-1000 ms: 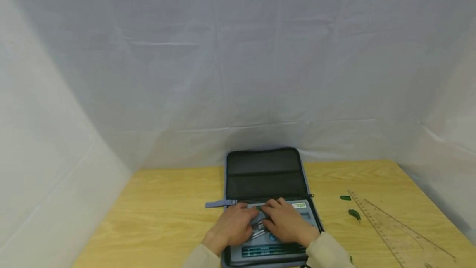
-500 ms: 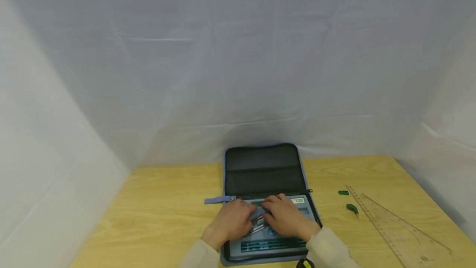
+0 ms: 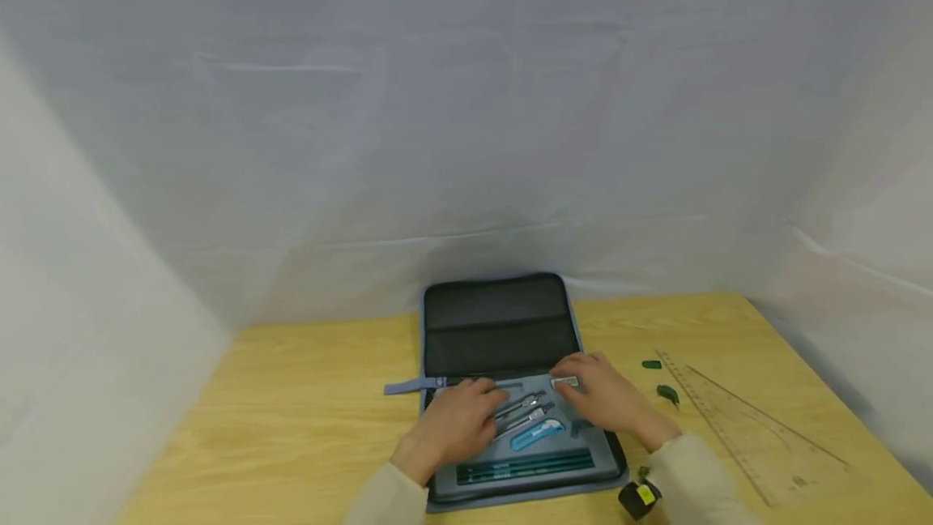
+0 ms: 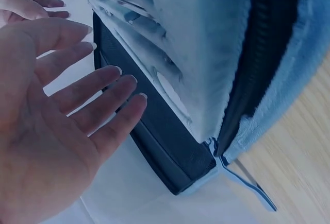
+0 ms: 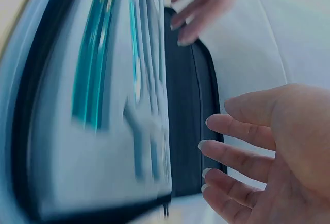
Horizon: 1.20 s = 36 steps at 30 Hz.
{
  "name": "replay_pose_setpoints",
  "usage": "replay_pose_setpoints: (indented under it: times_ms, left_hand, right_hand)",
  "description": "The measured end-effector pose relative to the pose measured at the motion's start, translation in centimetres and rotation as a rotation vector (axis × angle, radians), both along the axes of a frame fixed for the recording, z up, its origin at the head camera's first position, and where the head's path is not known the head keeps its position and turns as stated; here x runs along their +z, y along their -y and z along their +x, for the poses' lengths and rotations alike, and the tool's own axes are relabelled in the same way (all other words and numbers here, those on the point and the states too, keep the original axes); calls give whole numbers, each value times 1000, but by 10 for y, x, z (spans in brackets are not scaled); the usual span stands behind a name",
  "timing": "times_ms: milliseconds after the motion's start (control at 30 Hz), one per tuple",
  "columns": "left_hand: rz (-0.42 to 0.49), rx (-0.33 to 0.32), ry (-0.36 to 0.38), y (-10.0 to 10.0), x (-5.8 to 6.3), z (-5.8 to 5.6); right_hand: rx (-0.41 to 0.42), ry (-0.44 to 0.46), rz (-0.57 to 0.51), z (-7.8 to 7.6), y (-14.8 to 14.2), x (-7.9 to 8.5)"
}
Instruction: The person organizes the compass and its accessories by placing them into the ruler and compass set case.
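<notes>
An unzipped blue case with a black lid stands open on the table, holding a grey tray. My left hand hovers at the tray's left side, its fingers extended and apart in the left wrist view. Above the tray's far right corner, my right hand has loosely bent fingers around a small white and green block; the right wrist view shows nothing in its grasp. Between the hands lie two metal compasses and a light blue cutter-like piece. Dark green pencils fill the near slot.
To the right on the wooden table lies a transparent set square. Beside it are a flat green piece and a curved green piece. A blue strap sticks out leftward from the case. White sheeting surrounds the table.
The right hand has moved right, from the middle of the tray to its far right corner, uncovering the compasses and blue piece. The left hand stays over the left side.
</notes>
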<state>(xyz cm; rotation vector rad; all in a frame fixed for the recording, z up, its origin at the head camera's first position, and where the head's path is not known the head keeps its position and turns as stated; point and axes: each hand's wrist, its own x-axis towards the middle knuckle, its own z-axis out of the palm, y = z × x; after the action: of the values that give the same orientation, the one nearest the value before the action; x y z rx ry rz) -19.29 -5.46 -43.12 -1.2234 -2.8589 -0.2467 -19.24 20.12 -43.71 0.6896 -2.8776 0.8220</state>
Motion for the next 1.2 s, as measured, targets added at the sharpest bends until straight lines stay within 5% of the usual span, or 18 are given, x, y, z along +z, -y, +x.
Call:
replay_pose_setpoints:
  times_ms: [467, 867, 1200]
  left_hand:
    - [-11, -25, 33, -11, -2, 0]
    - [-10, -63, 47, -14, -2, 5]
    - [-20, -66, 24, -17, -6, 7]
  right_hand:
    - [-118, 3, -32, 25, -66, -11]
    - [-77, -29, -90, 38, -88, -17]
    - [-157, -22, -97, 35, -100, -22]
